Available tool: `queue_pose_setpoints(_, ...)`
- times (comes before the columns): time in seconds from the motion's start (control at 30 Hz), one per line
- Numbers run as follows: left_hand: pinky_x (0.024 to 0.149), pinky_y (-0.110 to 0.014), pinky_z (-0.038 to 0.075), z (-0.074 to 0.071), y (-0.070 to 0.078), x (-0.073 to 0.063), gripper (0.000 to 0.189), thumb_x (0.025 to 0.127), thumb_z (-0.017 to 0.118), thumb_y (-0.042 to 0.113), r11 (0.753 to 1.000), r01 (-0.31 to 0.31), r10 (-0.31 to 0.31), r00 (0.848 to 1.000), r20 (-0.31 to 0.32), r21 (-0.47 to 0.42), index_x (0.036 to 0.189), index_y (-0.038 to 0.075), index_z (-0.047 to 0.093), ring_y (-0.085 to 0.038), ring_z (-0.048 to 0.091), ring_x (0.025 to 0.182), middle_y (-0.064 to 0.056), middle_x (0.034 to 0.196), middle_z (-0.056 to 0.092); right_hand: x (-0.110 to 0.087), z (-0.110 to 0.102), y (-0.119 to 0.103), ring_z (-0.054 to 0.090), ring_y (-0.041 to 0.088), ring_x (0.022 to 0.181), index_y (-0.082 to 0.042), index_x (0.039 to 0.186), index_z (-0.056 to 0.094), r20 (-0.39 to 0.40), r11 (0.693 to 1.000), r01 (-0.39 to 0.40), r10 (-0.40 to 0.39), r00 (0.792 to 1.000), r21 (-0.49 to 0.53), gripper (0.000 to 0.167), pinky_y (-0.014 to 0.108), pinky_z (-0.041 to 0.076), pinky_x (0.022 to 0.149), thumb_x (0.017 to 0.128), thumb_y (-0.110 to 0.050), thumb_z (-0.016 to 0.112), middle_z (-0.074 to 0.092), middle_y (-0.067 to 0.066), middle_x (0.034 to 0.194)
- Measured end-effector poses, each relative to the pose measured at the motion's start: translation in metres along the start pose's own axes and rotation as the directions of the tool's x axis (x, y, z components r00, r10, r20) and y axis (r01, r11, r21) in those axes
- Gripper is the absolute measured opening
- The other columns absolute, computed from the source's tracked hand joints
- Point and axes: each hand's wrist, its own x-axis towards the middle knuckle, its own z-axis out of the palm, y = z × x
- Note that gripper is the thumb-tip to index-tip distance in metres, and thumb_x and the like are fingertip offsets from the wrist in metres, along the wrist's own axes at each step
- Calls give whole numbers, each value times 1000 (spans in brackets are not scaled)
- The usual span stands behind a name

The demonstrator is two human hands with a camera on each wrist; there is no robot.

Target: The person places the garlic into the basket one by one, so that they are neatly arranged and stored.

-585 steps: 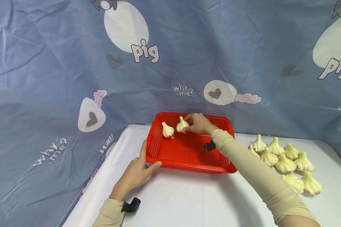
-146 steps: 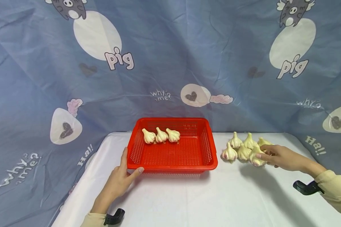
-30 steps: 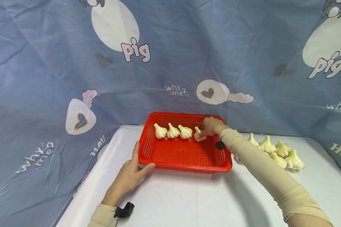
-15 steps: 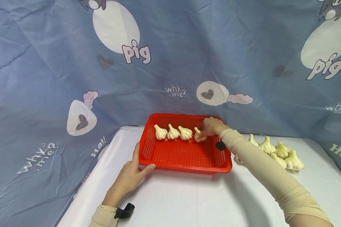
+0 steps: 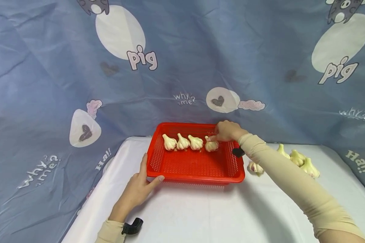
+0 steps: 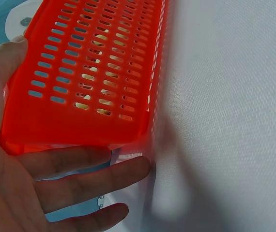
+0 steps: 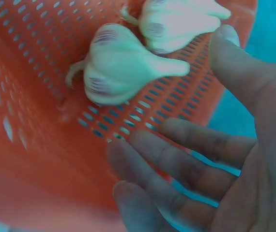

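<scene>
A red plastic basket (image 5: 194,165) holds a row of several garlic bulbs (image 5: 169,143) along its back part. My left hand (image 5: 140,185) rests at the basket's front left corner. In the left wrist view its thumb lies on the basket wall (image 6: 80,130), while the other fingers stretch out straight below. Inside the basket's right part, my right hand (image 5: 227,131) hovers over the rightmost garlic bulb (image 5: 212,146). The right wrist view shows that garlic bulb (image 7: 118,67) lying on the basket floor, apart from the spread, loosely bent fingers (image 7: 186,169).
More garlic bulbs (image 5: 297,157) lie on the white tabletop (image 5: 194,212) right of the basket; the right sleeve (image 5: 280,172) partly hides this group. One garlic bulb (image 5: 256,167) sits close to the basket's right side. A blue printed curtain (image 5: 176,77) hangs behind the table.
Over these frames the row in the basket grew from two garlic bulbs to several, and the group on the right shrank. Just now my right hand has let go of the rightmost bulb and risen slightly.
</scene>
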Motion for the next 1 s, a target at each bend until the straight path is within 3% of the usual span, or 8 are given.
queue_pose_setpoints(0.13, 90, -52, 56, 2, 0, -1, 113, 96, 69, 63, 1000, 8, -8, 1000, 9, -12, 172, 16, 0, -13, 69, 80, -5, 82, 73, -18, -13, 5, 69, 29, 94, -16, 101, 80, -27, 1000, 5, -5, 1000, 17, 55, 55, 55, 84, 91, -69, 70, 75, 3, 97)
queue_pose_setpoints(0.3, 96, -56, 55, 4, 1, -2, 114, 96, 69, 64, 1000, 4, -4, 1000, 18, -11, 172, 14, 0, -20, 73, 88, -7, 85, 73, -44, -26, 23, 70, 31, 97, -10, 113, 80, -60, 1000, 2, -1, 998, 20, 60, 56, 55, 82, 94, -66, 69, 77, 7, 103)
queue_pose_setpoints(0.47, 92, -54, 56, 1, 3, -1, 113, 96, 71, 61, 1000, -6, 6, 1000, 4, -12, 172, 15, 0, -18, 70, 81, -8, 83, 72, -66, -34, 45, 70, 31, 94, -11, 111, 80, -69, 1000, -2, 3, 998, 12, 57, 54, 55, 76, 95, -65, 68, 77, 7, 100)
queue_pose_setpoints(0.8, 88, -51, 55, -1, 0, 3, 115, 96, 69, 63, 1000, -2, 2, 1000, 24, -3, 172, 17, -4, -12, 67, 76, -7, 83, 72, -105, -21, 81, 74, 35, 94, -8, 113, 81, -39, 999, 2, -4, 999, -43, 59, 57, 57, 76, 91, -62, 75, 80, 11, 105)
queue_pose_setpoints(1.0, 86, -50, 56, 1, -1, 3, 115, 95, 71, 62, 1000, -13, 13, 1000, 16, -6, 172, 23, -4, -10, 66, 74, -7, 87, 73, -127, -11, 96, 75, 34, 94, -8, 115, 80, -25, 999, -11, 10, 1000, -34, 58, 55, 57, 69, 90, -60, 77, 80, 12, 109)
